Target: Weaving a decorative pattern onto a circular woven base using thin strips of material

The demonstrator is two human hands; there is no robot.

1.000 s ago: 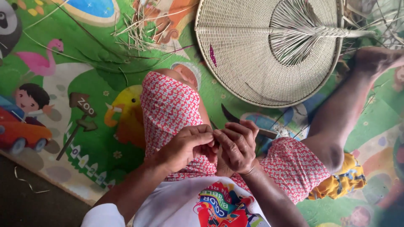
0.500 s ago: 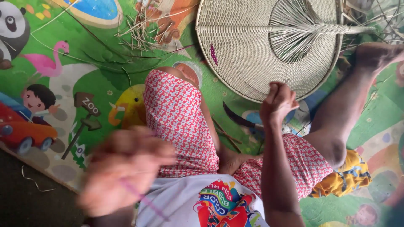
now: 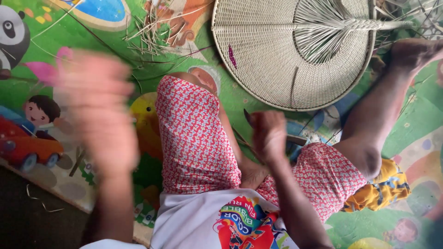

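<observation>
Here, I am sitting on a bright cartoon play mat point(image 3: 55, 27) that is spreading under everything, with a panda, a small red car and a green ground showing on it. Across the top, a large round woven fan point(image 3: 272, 55) of pale cane is lying flat on the mat, its spokes gathering into a braided handle pointing to the right. My legs in red patterned shorts point(image 3: 194, 133) are filling the middle, one knee bent toward the fan, the other leg stretching out to the right with the foot near the handle. My left hand point(image 3: 99, 110) is hanging raised at the left, well apart from the fan, and it is so blurred that I cannot tell whether its fingers are spread or closed, or whether it is gripping anything. My right hand point(image 3: 268, 133) is sitting just below the fan's rim, fingers curled together in a pinch around a thin dark strip point(image 3: 248, 116) sticking up from it. A scatter of loose cane splints point(image 3: 150, 32) is lying on the mat beside the fan's left edge.
</observation>
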